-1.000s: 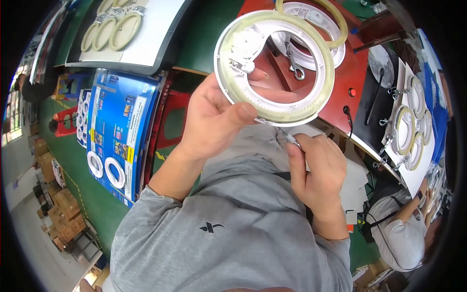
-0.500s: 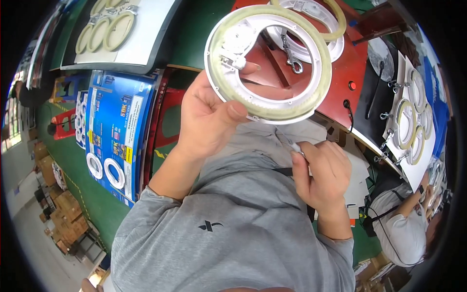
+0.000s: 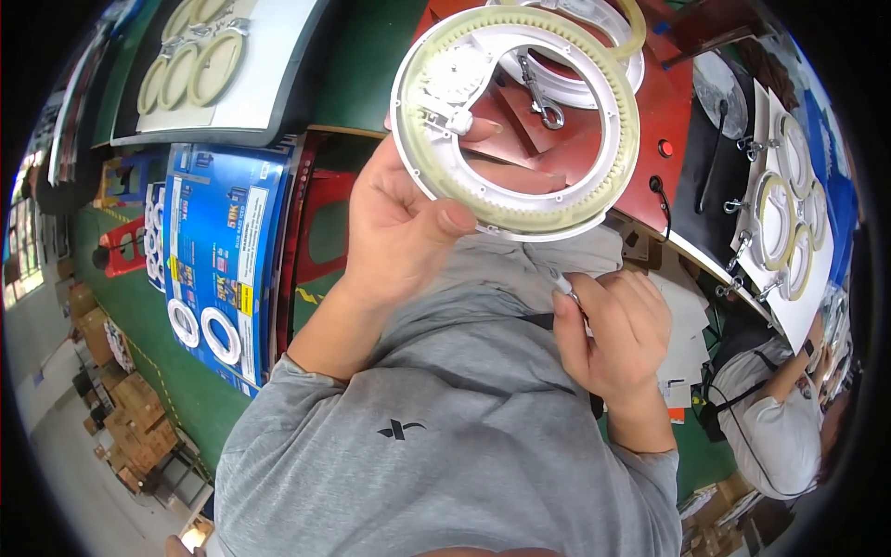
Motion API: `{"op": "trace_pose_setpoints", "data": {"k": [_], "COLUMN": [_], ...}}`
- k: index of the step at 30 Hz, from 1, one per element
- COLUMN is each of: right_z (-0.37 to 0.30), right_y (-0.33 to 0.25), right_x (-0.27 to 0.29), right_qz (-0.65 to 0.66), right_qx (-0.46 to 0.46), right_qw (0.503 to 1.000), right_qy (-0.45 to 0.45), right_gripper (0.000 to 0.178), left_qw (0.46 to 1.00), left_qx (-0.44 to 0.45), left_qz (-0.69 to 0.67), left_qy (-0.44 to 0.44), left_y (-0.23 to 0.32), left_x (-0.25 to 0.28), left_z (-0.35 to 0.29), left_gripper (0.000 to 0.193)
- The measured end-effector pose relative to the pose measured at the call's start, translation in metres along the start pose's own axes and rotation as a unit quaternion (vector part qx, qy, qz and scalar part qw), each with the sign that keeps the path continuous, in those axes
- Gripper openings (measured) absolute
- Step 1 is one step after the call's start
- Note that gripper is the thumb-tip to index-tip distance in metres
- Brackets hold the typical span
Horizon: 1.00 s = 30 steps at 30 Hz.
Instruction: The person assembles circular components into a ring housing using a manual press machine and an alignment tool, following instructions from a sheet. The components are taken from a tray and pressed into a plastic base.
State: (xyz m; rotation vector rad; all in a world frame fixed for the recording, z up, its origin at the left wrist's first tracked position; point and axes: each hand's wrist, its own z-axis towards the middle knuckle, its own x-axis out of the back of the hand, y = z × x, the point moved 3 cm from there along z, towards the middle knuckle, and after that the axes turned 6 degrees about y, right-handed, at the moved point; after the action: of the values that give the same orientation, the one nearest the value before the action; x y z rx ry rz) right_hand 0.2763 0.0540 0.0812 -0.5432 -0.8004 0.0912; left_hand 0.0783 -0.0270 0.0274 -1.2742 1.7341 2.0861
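Up in front of me, my left hand point(image 3: 397, 223) is closed on a round white plastic housing point(image 3: 484, 58), thumb over its lower left rim and fingers behind, partly showing through the opening. A pale yellow toothed ring point(image 3: 620, 111) lies inside the housing. At its left sit a round white gear part point(image 3: 457, 72) and a small white knob point(image 3: 458, 121). Lower right and apart from the housing, my right hand point(image 3: 617, 334) pinches a slim tool with a white part point(image 3: 559, 280) and a thin tip. Most of that tool is hidden in my fingers.
Behind the housing, the red table point(image 3: 664, 74) bears another white ring part point(image 3: 626, 74), a metal snap hook point(image 3: 549, 113) and a red button point(image 3: 665, 148). Yellowish rings point(image 3: 216, 70) lie on a board at left. White rings point(image 3: 221, 336) rest on blue printed sheets. At right, another person point(image 3: 766, 436) works.
The housing has turned slightly in my left hand, so the teeth of the yellow ring show more clearly. My right hand stays nearly in place with the tool.
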Motion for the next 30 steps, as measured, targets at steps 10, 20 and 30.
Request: {"op": "trace_pose_setpoints", "data": {"k": [10, 20, 30], "right_z": [-0.005, -0.016, -0.022], "right_y": [0.002, 0.013, 0.012], "right_x": [-0.005, 0.003, 0.005], "right_qz": [0.043, 0.484, 0.474], "right_qx": [-0.074, -0.393, -0.373], "right_qw": [0.996, 0.779, 0.792], "right_qy": [-0.001, 0.067, 0.093], "right_gripper": [0.038, 0.061, 0.058], "left_qw": [0.998, 0.989, 0.911], "left_qx": [0.030, 0.119, -0.027], "left_qz": [0.026, 0.028, 0.410], "left_qy": [-0.050, -0.086, -0.044], "left_y": [-0.001, 0.014, 0.033], "left_x": [-0.010, -0.043, -0.060], "left_z": [0.000, 0.008, 0.012], "left_gripper": [0.061, 0.046, 0.039]}}
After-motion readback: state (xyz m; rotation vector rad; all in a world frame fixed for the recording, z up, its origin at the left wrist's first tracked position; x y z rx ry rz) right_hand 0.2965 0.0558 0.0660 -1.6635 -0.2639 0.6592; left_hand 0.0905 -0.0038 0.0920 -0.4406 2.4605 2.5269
